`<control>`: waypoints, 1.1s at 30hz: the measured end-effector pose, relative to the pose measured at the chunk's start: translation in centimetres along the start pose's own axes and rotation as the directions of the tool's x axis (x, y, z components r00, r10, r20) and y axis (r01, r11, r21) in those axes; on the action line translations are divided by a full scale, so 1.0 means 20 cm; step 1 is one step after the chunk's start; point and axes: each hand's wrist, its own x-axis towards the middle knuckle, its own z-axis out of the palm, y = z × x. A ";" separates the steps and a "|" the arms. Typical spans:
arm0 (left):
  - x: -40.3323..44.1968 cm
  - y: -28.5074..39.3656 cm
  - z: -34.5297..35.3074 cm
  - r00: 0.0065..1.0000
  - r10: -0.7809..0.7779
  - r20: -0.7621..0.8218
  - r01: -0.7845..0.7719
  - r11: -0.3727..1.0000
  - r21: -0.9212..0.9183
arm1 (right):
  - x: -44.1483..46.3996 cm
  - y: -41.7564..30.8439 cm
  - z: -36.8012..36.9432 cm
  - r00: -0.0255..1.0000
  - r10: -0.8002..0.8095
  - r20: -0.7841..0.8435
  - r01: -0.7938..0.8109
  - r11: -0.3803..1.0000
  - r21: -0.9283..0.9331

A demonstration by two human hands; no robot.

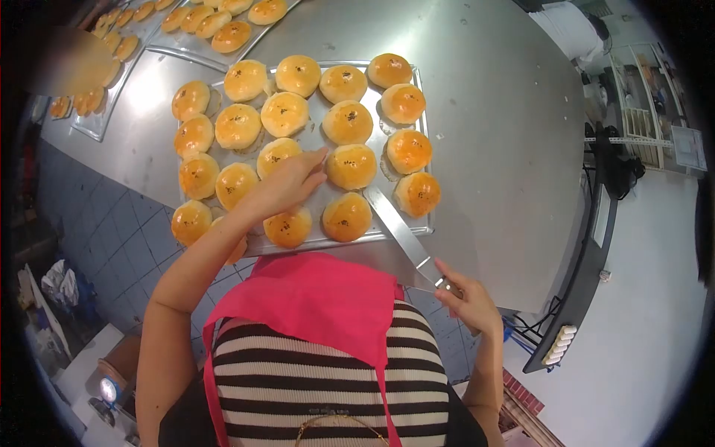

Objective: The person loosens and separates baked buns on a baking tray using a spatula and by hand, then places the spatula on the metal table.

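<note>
Golden glazed buns with dark seeds on top sit in rows on a metal baking tray (313,237). My left hand (296,179) reaches over the tray, fingers apart and holding nothing. Its fingertips are at the left side of one bun (351,166); whether they touch it I cannot tell. In my right hand (469,298), at the tray's near right side, is the handle of an offset spatula (397,225). The blade crosses the tray rim, and its tip is at the lower right edge of that same bun. My left forearm partly covers buns at the lower left.
The tray lies at the near edge of a steel table (495,149). Further trays of buns (231,36) stand at the far left, partly behind a blurred round patch. To the right is a dark-edged counter (577,298) with several small white items.
</note>
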 end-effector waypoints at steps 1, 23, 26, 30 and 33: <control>0.01 0.00 0.00 1.000 0.000 0.003 0.000 1.000 -0.001 | 0.03 -0.01 0.02 1.000 0.003 0.000 -0.003 1.000 0.001; -0.04 0.03 -0.06 0.999 -0.035 0.022 0.041 0.913 -0.407 | 0.11 -0.10 0.10 0.743 -0.630 -0.227 0.496 0.745 -0.446; -0.04 0.13 -0.13 1.000 0.001 0.009 0.001 0.986 -0.170 | 0.13 -0.11 0.12 0.755 -0.617 -0.220 0.503 0.761 -0.410; 0.02 0.14 -0.15 0.996 -0.002 0.085 -0.011 0.989 0.150 | 0.15 -0.15 0.14 0.802 -0.563 -0.201 0.435 0.781 -0.448; 0.03 0.17 -0.13 0.992 0.090 0.092 -0.101 0.988 0.114 | 0.18 -0.16 0.13 0.797 -0.577 -0.175 0.454 0.765 -0.456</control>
